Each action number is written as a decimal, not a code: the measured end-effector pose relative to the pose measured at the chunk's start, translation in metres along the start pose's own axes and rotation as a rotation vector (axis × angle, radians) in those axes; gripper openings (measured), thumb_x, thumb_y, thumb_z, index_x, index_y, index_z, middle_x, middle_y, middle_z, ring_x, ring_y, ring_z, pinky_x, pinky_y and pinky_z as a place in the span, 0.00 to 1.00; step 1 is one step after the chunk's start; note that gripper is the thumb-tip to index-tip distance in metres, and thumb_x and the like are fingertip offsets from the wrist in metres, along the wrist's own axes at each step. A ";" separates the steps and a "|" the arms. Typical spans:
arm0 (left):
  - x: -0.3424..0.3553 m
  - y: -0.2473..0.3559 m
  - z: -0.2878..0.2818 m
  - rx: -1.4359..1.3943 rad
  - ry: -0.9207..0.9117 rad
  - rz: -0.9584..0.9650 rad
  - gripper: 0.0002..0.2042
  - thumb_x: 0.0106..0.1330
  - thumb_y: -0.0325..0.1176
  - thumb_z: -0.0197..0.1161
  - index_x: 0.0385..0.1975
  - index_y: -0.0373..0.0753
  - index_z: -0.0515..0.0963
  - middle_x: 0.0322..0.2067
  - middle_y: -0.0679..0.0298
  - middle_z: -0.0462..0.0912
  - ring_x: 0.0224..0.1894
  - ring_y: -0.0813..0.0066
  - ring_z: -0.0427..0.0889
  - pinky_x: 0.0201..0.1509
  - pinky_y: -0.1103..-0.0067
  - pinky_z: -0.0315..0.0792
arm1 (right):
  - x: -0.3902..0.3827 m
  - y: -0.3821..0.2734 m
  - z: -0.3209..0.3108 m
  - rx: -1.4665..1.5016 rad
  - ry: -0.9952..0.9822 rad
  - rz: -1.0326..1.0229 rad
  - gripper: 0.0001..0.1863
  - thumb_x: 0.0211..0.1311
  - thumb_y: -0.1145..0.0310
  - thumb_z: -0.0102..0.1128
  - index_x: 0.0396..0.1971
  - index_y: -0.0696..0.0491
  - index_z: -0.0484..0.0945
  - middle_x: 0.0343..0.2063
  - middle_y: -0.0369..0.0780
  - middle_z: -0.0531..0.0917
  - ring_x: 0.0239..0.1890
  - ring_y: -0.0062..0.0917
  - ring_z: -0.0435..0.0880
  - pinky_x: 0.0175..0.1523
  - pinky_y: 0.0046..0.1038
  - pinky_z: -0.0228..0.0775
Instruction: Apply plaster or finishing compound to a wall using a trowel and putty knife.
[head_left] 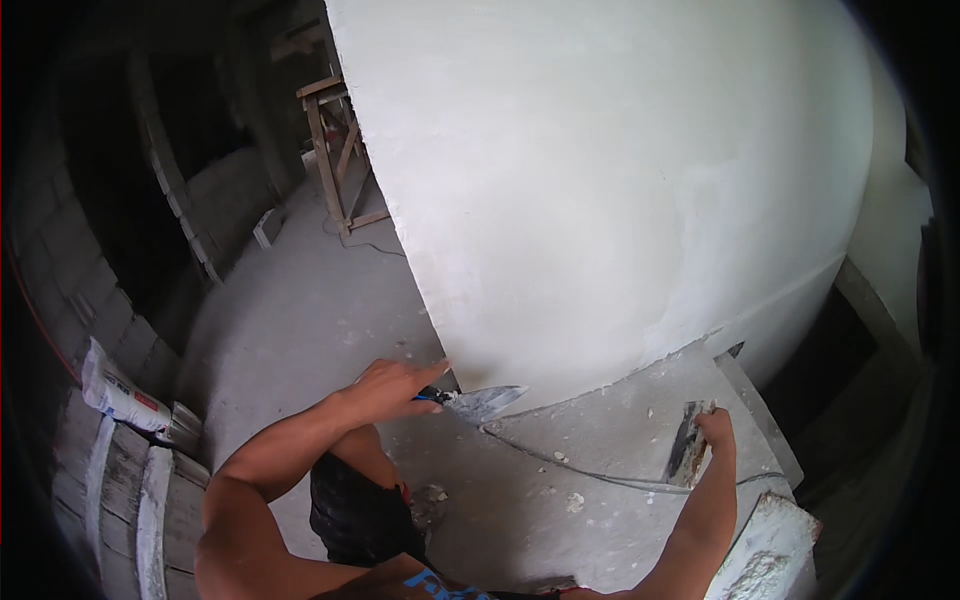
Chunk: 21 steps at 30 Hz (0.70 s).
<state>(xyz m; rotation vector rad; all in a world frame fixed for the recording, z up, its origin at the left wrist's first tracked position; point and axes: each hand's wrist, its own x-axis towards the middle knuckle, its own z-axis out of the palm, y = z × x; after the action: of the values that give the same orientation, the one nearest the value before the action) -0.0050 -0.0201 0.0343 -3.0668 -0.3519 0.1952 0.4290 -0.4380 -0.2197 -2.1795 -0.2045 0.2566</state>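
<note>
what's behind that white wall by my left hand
Past the left edge of the white wall, a wooden frame and thin cable show on the grey floor. The wall hides part of the frame and anything farther behind.

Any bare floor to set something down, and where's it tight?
Widest patch: floor between white bag and white wall, short of the wooden stand. Tight: foot of the wall, with left hand and pointed trowel, right hand and flat blade, cable, white crumbs.

Trowel handle [432, 394] partly hidden; wooden frame [325, 160], perhaps trestle, partly behind white wall [620, 200].
</note>
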 end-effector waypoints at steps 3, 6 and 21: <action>-0.012 -0.016 0.009 -0.116 0.264 0.175 0.26 0.64 0.47 0.67 0.58 0.40 0.76 0.34 0.54 0.84 0.36 0.53 0.84 0.39 0.67 0.77 | 0.007 0.018 -0.007 -0.030 -0.024 0.037 0.23 0.43 0.68 0.65 0.37 0.71 0.81 0.29 0.53 0.85 0.30 0.41 0.86 0.38 0.39 0.77; -0.023 -0.025 -0.003 -0.430 0.411 0.102 0.16 0.64 0.41 0.68 0.48 0.39 0.82 0.36 0.57 0.84 0.37 0.64 0.85 0.41 0.75 0.76 | 0.006 0.049 -0.004 -0.173 -0.020 0.185 0.23 0.41 0.67 0.67 0.37 0.69 0.82 0.32 0.55 0.86 0.37 0.43 0.88 0.46 0.38 0.77; -0.054 -0.070 -0.084 -0.982 1.113 -0.075 0.13 0.71 0.42 0.62 0.43 0.39 0.75 0.27 0.68 0.80 0.24 0.87 0.70 0.28 0.86 0.64 | -0.013 0.041 -0.007 -0.285 -0.085 0.322 0.26 0.42 0.66 0.71 0.40 0.69 0.82 0.36 0.55 0.86 0.41 0.44 0.88 0.49 0.38 0.77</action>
<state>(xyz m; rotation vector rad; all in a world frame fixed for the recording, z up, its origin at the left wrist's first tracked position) -0.0620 0.0326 0.1286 -3.2124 -0.5582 -2.1210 0.4204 -0.4704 -0.2480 -2.4833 0.0698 0.5288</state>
